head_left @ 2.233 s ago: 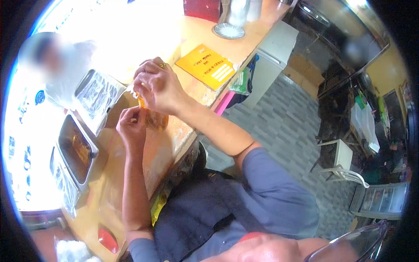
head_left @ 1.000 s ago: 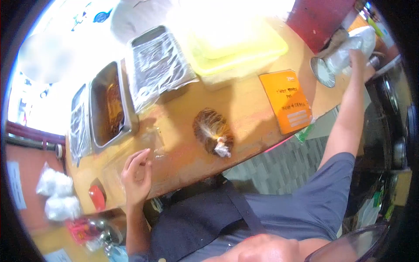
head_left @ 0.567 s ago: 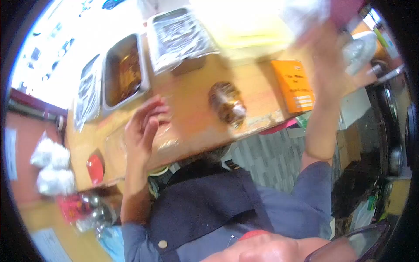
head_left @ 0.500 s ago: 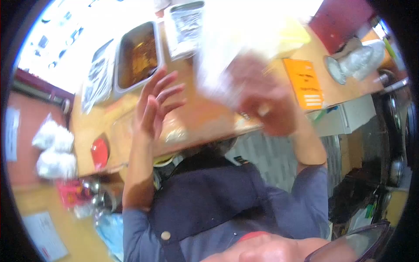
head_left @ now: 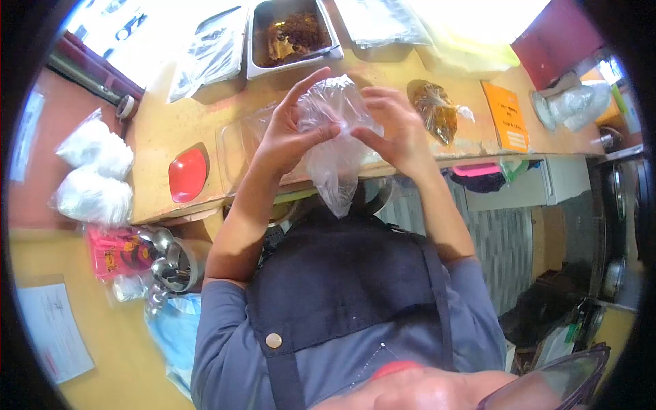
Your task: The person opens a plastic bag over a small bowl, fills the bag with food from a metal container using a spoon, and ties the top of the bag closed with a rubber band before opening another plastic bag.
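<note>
A clear plastic bag (head_left: 335,160) hangs in front of my chest above the table's front edge. On its left side, my left hand (head_left: 290,130) pinches it between thumb and fingers, with the index finger stretched upward. My right hand (head_left: 393,126) grips the other side, its thumb close to my left thumb near the middle of the plastic. The lower end of the bag narrows to a point. Beyond my hands is a metal tray (head_left: 256,55) with dark brown food in it. Right of my right hand lies a knotted clear bag of brown food (head_left: 437,116).
Plastic-covered trays (head_left: 208,51) (head_left: 383,20) flank the food tray. A red dish (head_left: 188,175) lies at left by a clear plastic container (head_left: 239,147). At right are an orange sign (head_left: 506,115) and a wrapped bundle (head_left: 581,106). White bags (head_left: 96,167) hang at far left.
My left hand was open and apart; now it holds the bag. My right hand has brought the plastic down to the middle. The view has shifted, revealing the knotted bag of brown food.
</note>
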### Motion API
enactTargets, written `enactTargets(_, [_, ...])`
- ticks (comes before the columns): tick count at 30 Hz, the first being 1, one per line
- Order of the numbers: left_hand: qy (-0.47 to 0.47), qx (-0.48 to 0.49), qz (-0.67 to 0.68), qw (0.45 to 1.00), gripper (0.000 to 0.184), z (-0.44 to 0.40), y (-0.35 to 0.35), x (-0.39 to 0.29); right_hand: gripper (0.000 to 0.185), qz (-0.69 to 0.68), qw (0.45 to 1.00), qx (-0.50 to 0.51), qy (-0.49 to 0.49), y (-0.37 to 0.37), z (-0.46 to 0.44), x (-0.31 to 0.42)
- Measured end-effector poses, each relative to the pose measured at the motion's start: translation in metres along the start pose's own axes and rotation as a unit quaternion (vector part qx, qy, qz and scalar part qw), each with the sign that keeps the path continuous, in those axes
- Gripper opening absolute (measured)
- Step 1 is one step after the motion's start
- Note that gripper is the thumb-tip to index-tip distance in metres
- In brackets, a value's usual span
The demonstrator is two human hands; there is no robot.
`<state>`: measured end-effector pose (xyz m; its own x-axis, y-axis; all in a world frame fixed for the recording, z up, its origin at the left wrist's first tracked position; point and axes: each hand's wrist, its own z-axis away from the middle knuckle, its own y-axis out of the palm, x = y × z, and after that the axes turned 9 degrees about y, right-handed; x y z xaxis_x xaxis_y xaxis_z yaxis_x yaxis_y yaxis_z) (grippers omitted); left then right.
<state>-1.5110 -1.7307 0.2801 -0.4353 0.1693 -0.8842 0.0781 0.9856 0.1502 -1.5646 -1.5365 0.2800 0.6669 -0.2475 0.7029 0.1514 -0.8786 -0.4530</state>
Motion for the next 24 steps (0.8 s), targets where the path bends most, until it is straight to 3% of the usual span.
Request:
enactTargets(3, [-0.039,-0.002,0.008,0.999,0.057,0.005,-0.004,-0.019,0.018,-0.082,0.992,0.084,0.05,-0.002,0.008,0.008])
enactTargets(4, [-0.091,0.049,-0.007,0.995,0.053,0.008,-0.014,-0.018,0.017,-0.121,0.984,0.109,0.076,-0.008,0.012,0.014])
enactTargets(6, [-0.19,0.152,-0.043,0.969,0.045,0.014,-0.035,-0.01,0.017,-0.341,0.916,0.153,0.146,-0.021,0.026,0.016])
enactTargets(7, [-0.14,0.131,0.081,0.978,0.03,0.02,-0.028,-0.006,0.019,-0.409,0.874,0.192,0.177,-0.035,0.031,0.024])
enactTargets(8, [-0.086,0.163,0.098,0.978,0.027,0.015,-0.023,-0.003,0.022,-0.475,0.825,0.228,0.204,-0.045,0.035,0.031])
enactTargets(9, [-0.033,0.193,0.113,0.974,0.025,0.005,-0.019,-0.002,0.026,-0.322,0.9,0.229,0.184,-0.048,0.038,0.035])
enactTargets(10, [0.021,0.222,0.128,0.966,0.023,-0.003,-0.014,-0.009,0.026,-0.227,0.93,0.242,0.155,-0.052,0.04,0.033])
enactTargets(11, [0.009,0.232,0.068,0.97,0.014,-0.009,-0.013,-0.024,0.027,-0.13,0.95,0.254,0.124,-0.055,0.041,0.028])
enactTargets(12, [-0.011,0.257,-0.033,0.966,0.021,-0.014,-0.012,-0.026,0.027,-0.032,0.96,0.264,0.091,-0.059,0.041,0.025])
enactTargets(13, [-0.03,0.278,-0.134,0.951,0.029,-0.02,-0.011,-0.025,0.028,0.016,0.956,0.262,0.132,-0.063,0.043,0.029])
enactTargets(15, [-0.09,0.295,-0.363,0.879,0.05,-0.029,0.013,-0.04,0.03,0.069,0.967,0.233,0.083,-0.064,0.048,0.033])
enactTargets(18, [-0.014,0.358,-0.547,0.756,0.036,-0.035,0.036,-0.028,0.028,0.163,0.949,0.265,0.053,-0.068,0.048,0.044])
enactTargets(20, [0.05,0.333,-0.483,0.809,0.023,-0.043,0.029,-0.008,0.03,0.176,0.937,0.298,0.046,-0.072,0.047,0.048])
enactTargets(23, [0.136,0.286,-0.476,0.82,0.02,-0.058,0.03,0.005,0.028,0.089,0.987,0.085,0.103,-0.088,0.026,0.014])
enactTargets(24, [0.153,0.271,-0.499,0.809,0.022,-0.062,0.033,0.007,0.028,0.218,0.968,0.024,0.123,-0.094,0.012,-0.006])
